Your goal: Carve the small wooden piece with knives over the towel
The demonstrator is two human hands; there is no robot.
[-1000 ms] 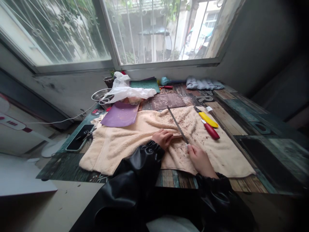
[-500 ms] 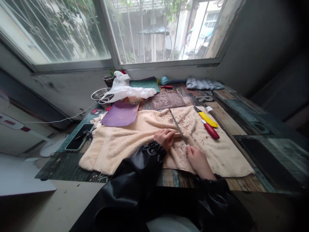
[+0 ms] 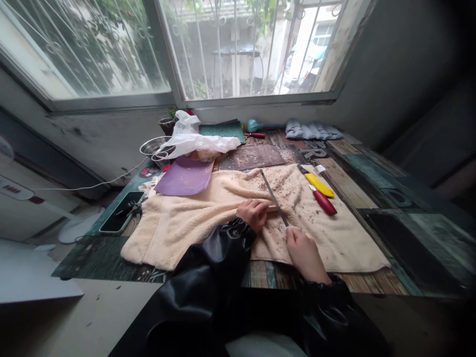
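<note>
A cream towel (image 3: 193, 218) strewn with brown shavings covers the table's near half. My right hand (image 3: 303, 250) is closed round the handle end of a long thin metal file (image 3: 273, 196), which slants away across the towel. My left hand (image 3: 254, 213) is closed on a small pale wooden piece that lies under the file; little of that piece shows past my fingers. Both forearms wear black shiny sleeves.
A yellow-handled knife (image 3: 319, 184) and a red-handled knife (image 3: 325, 202) lie right of the file. A purple mat (image 3: 185, 181), white plastic bag (image 3: 197, 141), metal bowls (image 3: 154, 147), a phone (image 3: 119, 210) and grey gloves (image 3: 312, 130) sit around. A barred window stands behind.
My right hand has drawn the file back toward me by a little. My left hand has stayed on the wooden piece.
</note>
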